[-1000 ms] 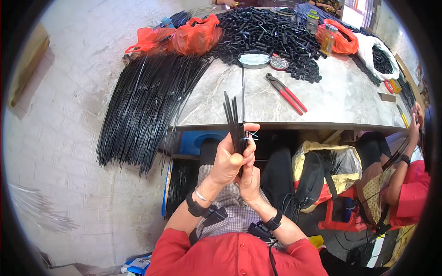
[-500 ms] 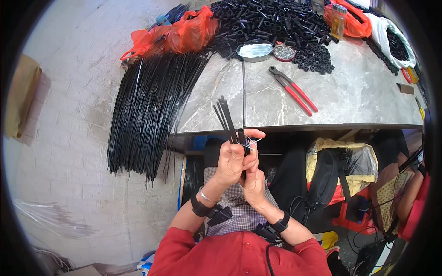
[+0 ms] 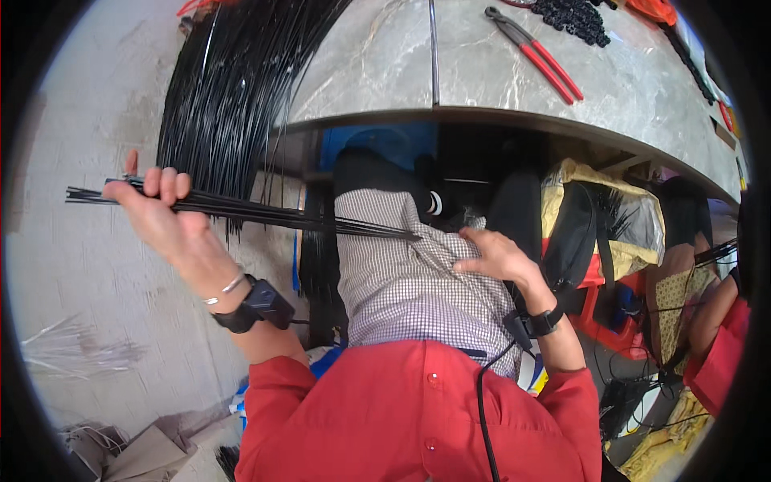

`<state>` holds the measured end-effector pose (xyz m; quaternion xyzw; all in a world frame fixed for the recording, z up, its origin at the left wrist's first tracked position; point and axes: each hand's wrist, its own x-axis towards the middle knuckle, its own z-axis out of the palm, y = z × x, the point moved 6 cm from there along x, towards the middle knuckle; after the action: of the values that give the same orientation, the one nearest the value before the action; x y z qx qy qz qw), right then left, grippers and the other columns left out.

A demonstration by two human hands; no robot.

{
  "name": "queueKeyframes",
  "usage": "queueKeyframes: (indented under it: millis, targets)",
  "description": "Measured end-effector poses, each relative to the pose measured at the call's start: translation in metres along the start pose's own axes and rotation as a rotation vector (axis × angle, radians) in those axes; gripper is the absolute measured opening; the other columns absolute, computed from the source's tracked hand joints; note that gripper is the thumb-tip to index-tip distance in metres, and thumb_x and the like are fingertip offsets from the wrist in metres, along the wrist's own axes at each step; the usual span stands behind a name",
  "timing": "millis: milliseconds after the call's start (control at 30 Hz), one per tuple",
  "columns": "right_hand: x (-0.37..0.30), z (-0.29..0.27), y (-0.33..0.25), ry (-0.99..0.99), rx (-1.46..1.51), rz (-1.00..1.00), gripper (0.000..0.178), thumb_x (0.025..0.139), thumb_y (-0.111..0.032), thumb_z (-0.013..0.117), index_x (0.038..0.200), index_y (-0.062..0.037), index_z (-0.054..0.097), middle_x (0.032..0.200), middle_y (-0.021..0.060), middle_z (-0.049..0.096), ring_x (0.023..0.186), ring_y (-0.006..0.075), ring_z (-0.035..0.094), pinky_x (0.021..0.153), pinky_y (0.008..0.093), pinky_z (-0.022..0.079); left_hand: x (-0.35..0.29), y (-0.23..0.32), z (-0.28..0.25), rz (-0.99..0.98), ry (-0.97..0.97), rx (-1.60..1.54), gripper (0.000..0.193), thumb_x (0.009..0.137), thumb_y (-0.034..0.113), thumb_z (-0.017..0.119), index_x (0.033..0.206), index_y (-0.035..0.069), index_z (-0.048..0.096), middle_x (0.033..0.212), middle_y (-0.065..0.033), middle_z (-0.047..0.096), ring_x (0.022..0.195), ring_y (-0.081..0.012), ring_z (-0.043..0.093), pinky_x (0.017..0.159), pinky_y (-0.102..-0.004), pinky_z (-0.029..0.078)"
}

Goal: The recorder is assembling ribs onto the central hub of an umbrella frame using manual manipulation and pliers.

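My left hand point(image 3: 165, 210) is held out to the left, its fingers closed round a bundle of thin black rods point(image 3: 273, 214). The bundle lies nearly level, with one end past my hand on the left and the other over the checked cloth point(image 3: 409, 301) on my lap. My right hand point(image 3: 499, 255) rests over the right side of this cloth, thumb and fingers apart and nothing seen in it. Beyond my left hand, a large mass of long black rods point(image 3: 221, 104) hangs over the table's left edge.
Red-handled pincers point(image 3: 554, 67) lie on the grey marbled table point(image 3: 365, 68), near small black rings point(image 3: 574, 18). A yellow-lined bag point(image 3: 649, 245) stands below at right. Another person's arm point(image 3: 713, 325) shows at the right edge. Pale strips point(image 3: 76, 353) lie at far left.
My hands were together before the table edge, with several black rods and a thin white strip between them. They have parted: the left swung out left with the bundle, the right dropped toward my lap.
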<state>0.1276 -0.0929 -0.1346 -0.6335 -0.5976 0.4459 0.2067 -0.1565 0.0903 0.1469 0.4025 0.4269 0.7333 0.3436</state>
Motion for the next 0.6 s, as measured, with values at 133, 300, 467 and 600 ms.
queueKeyframes:
  millis: [133,300,467,600]
  targets:
    - [0.002,0.012,0.032,-0.026,-0.063,0.068,0.032,0.072,-0.017,0.070,0.097,0.0014,0.064,0.088,0.0168,0.066,0.083,0.0264,0.064,0.076,0.0335,0.049,0.033,0.013,-0.056,-0.088,-0.041,-0.126,0.057,0.092,0.050,0.043,0.116,-0.001,0.048,0.061,0.0047,0.027,0.049,-0.0055,0.022,0.043,-0.0201,0.022]
    - [0.009,-0.015,0.025,0.201,1.158,0.127,0.019,0.074,-0.004,0.063,0.090,0.0046,0.062,0.083,0.0059,0.065,0.072,0.0109,0.061,0.066,0.0239,0.047,0.039,0.031,-0.079,-0.133,-0.167,-0.156,0.058,0.090,0.049,0.047,0.116,-0.002,0.048,0.061,0.0050,0.027,0.048,-0.0037,0.022,0.043,-0.0195,0.023]
    - [-0.010,-0.018,0.012,0.193,-0.229,0.199,0.044,0.072,-0.025,0.072,0.106,0.0003,0.059,0.106,0.0216,0.060,0.102,0.0377,0.056,0.084,0.0423,0.046,0.024,0.056,-0.037,-0.068,-0.246,-0.371,0.062,0.088,0.054,0.044,0.113,-0.002,0.051,0.058,0.0058,0.024,0.046,-0.0040,0.020,0.042,-0.0186,0.019]
    - [-0.016,-0.062,-0.027,0.435,-0.063,0.025,0.038,0.075,-0.018,0.069,0.106,0.0031,0.060,0.091,0.0182,0.064,0.084,0.0297,0.064,0.076,0.0361,0.050,-0.002,0.066,0.028,0.034,-0.348,-0.460,0.081,0.078,0.073,0.034,0.109,0.001,0.054,0.052,0.0075,0.022,0.042,-0.0044,0.018,0.039,-0.0210,0.016]
